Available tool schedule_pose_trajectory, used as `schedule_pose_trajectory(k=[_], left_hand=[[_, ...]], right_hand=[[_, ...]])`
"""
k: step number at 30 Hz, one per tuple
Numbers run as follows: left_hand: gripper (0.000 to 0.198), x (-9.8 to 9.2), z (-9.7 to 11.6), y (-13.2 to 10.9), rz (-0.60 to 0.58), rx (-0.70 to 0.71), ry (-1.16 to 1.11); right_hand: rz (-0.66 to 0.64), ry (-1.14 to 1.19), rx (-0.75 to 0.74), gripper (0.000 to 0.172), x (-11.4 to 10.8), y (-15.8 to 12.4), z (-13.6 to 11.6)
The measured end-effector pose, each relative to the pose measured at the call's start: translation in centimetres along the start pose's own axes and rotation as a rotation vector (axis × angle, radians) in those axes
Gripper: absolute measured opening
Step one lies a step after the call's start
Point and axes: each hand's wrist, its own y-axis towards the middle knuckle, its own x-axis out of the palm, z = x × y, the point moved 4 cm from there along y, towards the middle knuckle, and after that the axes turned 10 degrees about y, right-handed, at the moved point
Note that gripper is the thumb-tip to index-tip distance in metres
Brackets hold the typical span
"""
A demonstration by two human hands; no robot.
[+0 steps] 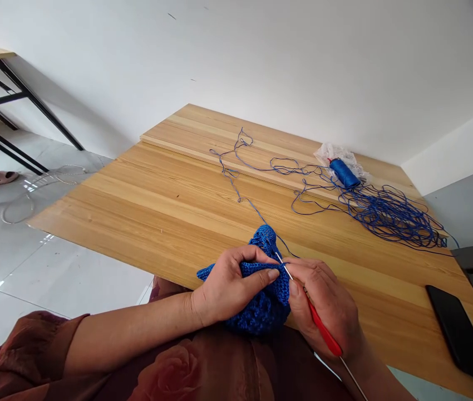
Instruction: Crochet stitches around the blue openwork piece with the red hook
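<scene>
A blue crocheted piece (261, 312) sits at the near edge of the table, partly over my lap. My left hand (236, 281) pinches its upper edge between thumb and fingers. In my right hand (324, 303) is a crochet hook (324, 331) with a red handle and a thin metal shaft. The hook's tip points up and left, at the edge of the crocheted piece close to my left fingertips. Blue yarn (257, 210) runs from the work up across the table. The exact stitch at the tip is too small to make out.
A large loose tangle of blue yarn (390, 214) lies at the right, beside a blue yarn spool (345, 172) on crumpled clear plastic (327, 151). A black phone (462, 331) rests near the right edge of the wooden table (144, 206). Beyond stands a white wall (261, 55).
</scene>
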Motion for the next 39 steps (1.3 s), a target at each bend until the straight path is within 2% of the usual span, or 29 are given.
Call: schedule_pose_trajectory(k=[4,8,10,13,16,19,21,26,31,35,39], left_hand=[[0.016,0.0,-0.1,-0.1,0.016,-0.002,0.019],[0.017,0.3,0.0,-0.2,0.005,-0.001,-0.005],[0.015,0.6,0.1,-0.2,-0.024,0.014,-0.005],[0.014,0.9,0.3,-0.3,-0.071,0.040,0.025],[0.017,0.6,0.1,-0.2,-0.060,0.008,0.008],[0.020,0.2,-0.3,0.0,-0.056,-0.096,-0.084],[0.020,0.1,-0.5,0.1,-0.074,-0.164,-0.144],[0.023,-0.1,-0.2,0.6,-0.148,-0.204,-0.102],[0.029,-0.2,-0.3,0.7,-0.219,-0.239,-0.108],[0.024,-0.3,-0.4,0.5,-0.256,-0.261,-0.101],[0.019,-0.4,-0.5,0.2,-0.281,-0.336,-0.135]], right_hand=[[-0.003,-0.049,-0.035,0.026,-0.3,0.0,-0.3],[-0.008,-0.106,-0.080,0.039,-0.8,0.6,-0.3],[-0.030,-0.024,-0.021,0.046,-0.5,1.3,0.0],[-0.131,0.142,0.081,0.052,0.4,2.1,0.7],[-0.116,0.128,0.075,0.048,0.3,2.1,1.0],[-0.015,-0.078,-0.051,0.023,-1.2,1.5,0.6],[-0.005,-0.161,-0.143,0.012,-2.1,0.9,0.1],[-0.095,-0.156,-0.216,0.022,-2.8,0.3,-0.2],[-0.171,-0.032,-0.169,0.029,-2.8,0.1,0.0],[-0.256,0.088,-0.108,0.034,-2.7,-0.2,0.3],[-0.307,0.054,-0.134,0.040,-2.8,-0.4,0.4]])
